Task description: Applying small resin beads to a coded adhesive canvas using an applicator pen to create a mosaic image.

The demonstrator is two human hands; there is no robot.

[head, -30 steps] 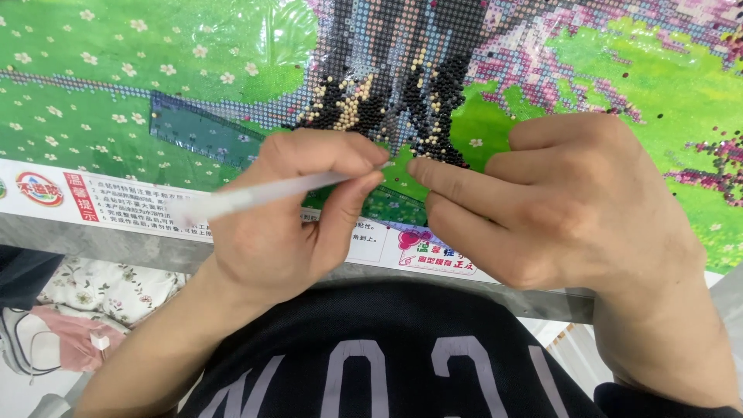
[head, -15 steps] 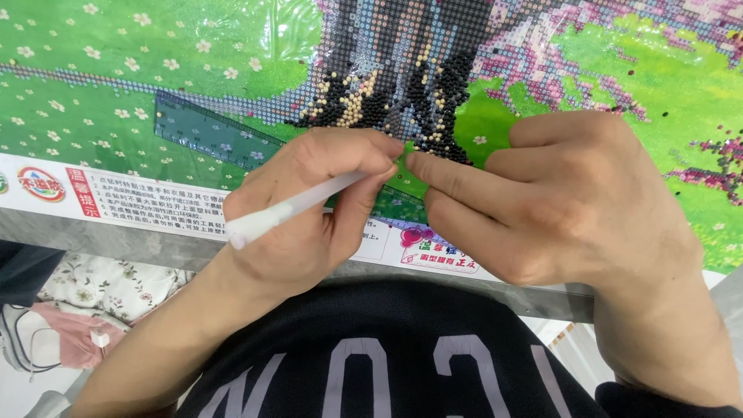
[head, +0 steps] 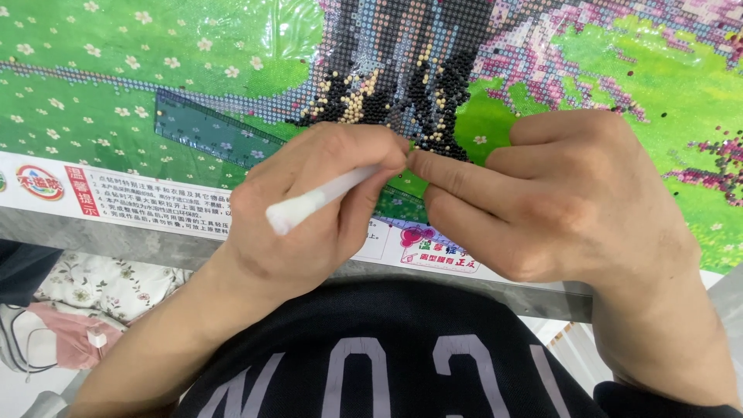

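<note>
A diamond-painting canvas [head: 116, 70] with green grass, a dark tree trunk and pink blossom lies on the table. My left hand [head: 309, 209] grips a white applicator pen [head: 313, 200], its tip hidden under my fingers near the black and cream beads [head: 433, 108] at the trunk's foot. My right hand [head: 573, 201] rests on the canvas with its fingers curled, the index fingertip pointing left and meeting my left fingertips. Whether it pinches anything is hidden.
A translucent blue-green ruler [head: 209, 131] lies slanted on the canvas left of my hands. The canvas's white printed margin [head: 131, 203] runs along the grey table edge [head: 116, 244]. Below the table are flowered fabric [head: 101, 290] and my dark shirt [head: 387, 348].
My left hand has swung the pen: its free end moved right and toward me, so the pen now looks shorter. The right hand has stayed put.
</note>
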